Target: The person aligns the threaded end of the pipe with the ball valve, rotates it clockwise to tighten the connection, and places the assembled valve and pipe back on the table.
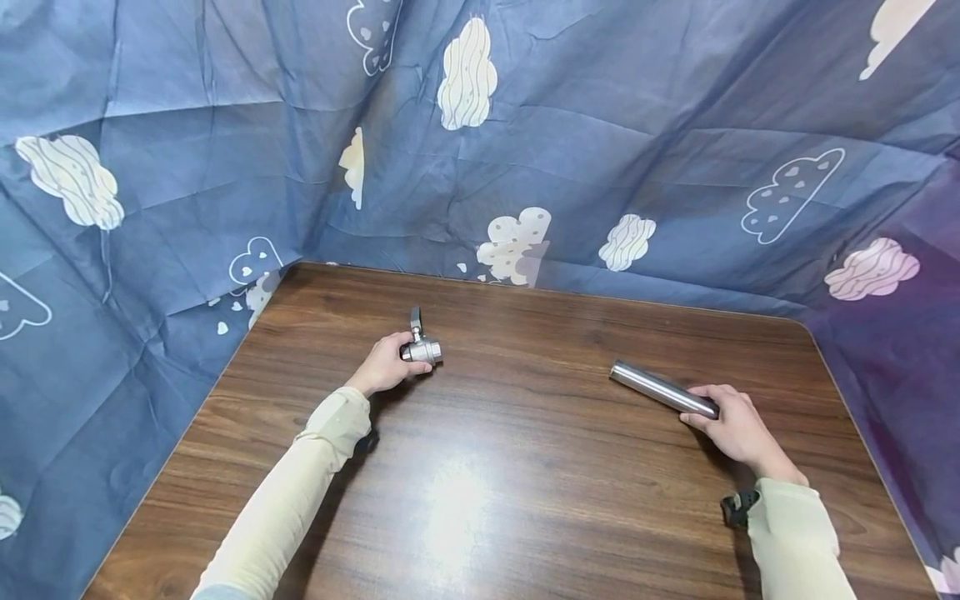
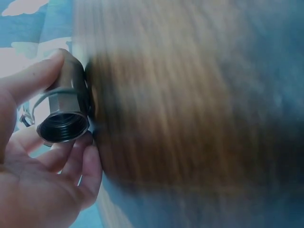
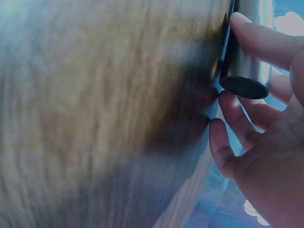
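Note:
On the left of the table, my left hand [image 1: 387, 363] grips a metal ball valve [image 1: 423, 351] by its body, thumb on the near side. The valve's lever handle [image 1: 416, 321] points toward the back. Its hexagonal threaded opening [image 2: 64, 126] faces the left wrist camera. Over on the right, my right hand [image 1: 738, 425] holds the near end of a shiny metal tube [image 1: 660, 388] between thumb and fingers. The tube slants back and to the left. In the right wrist view its dark round end [image 3: 243, 87] shows, with fingertips right at the table.
The brown wood-grain table [image 1: 525, 467] has a bright glare spot near the front middle. Blue cloth [image 1: 420, 167] with cloud prints hangs behind it and along both sides. A dark strap device [image 1: 738, 507] sits at the right wrist.

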`<action>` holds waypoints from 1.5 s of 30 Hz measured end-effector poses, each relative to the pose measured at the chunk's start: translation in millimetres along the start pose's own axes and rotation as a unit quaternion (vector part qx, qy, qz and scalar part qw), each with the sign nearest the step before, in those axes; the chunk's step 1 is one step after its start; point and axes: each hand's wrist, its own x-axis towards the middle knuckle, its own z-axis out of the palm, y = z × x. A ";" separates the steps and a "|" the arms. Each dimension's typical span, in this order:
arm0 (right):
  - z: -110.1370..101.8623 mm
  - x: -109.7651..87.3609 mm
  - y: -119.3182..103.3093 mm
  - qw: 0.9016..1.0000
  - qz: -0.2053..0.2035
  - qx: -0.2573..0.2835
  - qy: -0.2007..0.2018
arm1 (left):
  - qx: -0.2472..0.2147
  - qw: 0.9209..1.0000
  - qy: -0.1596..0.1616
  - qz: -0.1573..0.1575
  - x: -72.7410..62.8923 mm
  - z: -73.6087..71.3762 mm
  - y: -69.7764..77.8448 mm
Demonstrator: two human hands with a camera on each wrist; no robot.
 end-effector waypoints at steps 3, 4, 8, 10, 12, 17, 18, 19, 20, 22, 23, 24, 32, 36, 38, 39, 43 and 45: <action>-0.8 -0.1 -0.4 1.000 0.006 0.001 0.003 | -0.001 1.000 0.000 -0.011 -0.8 0.1 2.0; -1.1 -0.1 -0.5 1.000 0.009 0.002 0.004 | -0.003 1.000 0.000 -0.015 -1.2 0.0 2.7; -2.9 -0.9 -1.3 1.000 0.019 0.003 0.007 | -0.015 1.000 0.002 -0.023 -3.5 -0.5 5.0; -4.0 -2.0 -2.0 1.000 0.022 0.006 0.008 | -0.019 1.000 0.005 -0.022 -3.9 -0.1 4.9; -4.7 -3.4 -2.4 1.000 0.026 0.012 0.011 | -0.022 1.000 0.007 -0.020 -3.9 0.9 4.2; -3.3 -7.1 -1.2 0.998 0.041 0.041 0.025 | -0.027 0.999 0.015 -0.020 -4.1 3.5 3.2; -2.7 -7.7 -0.8 0.997 0.045 0.048 0.027 | -0.028 0.999 0.016 -0.021 -4.6 3.9 3.4; -2.1 -8.3 -0.5 0.997 0.048 0.056 0.029 | -0.027 0.999 0.018 -0.023 -4.9 4.2 3.4; -1.5 -8.8 -0.2 0.996 0.052 0.064 0.031 | -0.025 0.999 0.019 -0.025 -5.3 4.4 3.6; -0.4 -10.0 -0.3 0.994 0.061 0.078 0.036 | -0.020 0.999 0.021 -0.029 -6.0 4.7 4.2; -0.2 -10.7 -0.4 0.994 0.066 0.084 0.039 | -0.019 0.999 0.021 -0.032 -6.3 5.3 4.4; -0.3 -11.4 -0.9 0.993 0.070 0.090 0.040 | -0.018 0.999 0.022 -0.032 -6.5 5.5 4.5; 1.4 -12.7 -5.0 0.979 0.076 0.175 0.068 | -0.025 0.998 0.033 -0.040 -7.7 7.6 5.8; 4.1 -12.6 -5.7 0.951 0.079 0.294 0.054 | -0.040 0.997 0.039 -0.045 -8.2 8.7 6.1; 5.0 -12.6 -5.9 0.928 0.075 0.361 0.053 | -0.048 0.997 0.042 -0.047 -8.2 8.8 6.6; 5.6 -12.7 -6.5 0.916 0.071 0.390 0.056 | -0.051 0.997 0.044 -0.048 -8.2 8.8 6.8; 8.5 -12.4 -9.0 0.869 0.056 0.486 0.075 | -0.066 0.995 0.053 -0.049 -8.6 8.2 6.7; 9.4 -12.5 -11.0 0.862 0.057 0.497 0.085 | -0.076 0.994 0.057 -0.052 -8.7 7.5 6.4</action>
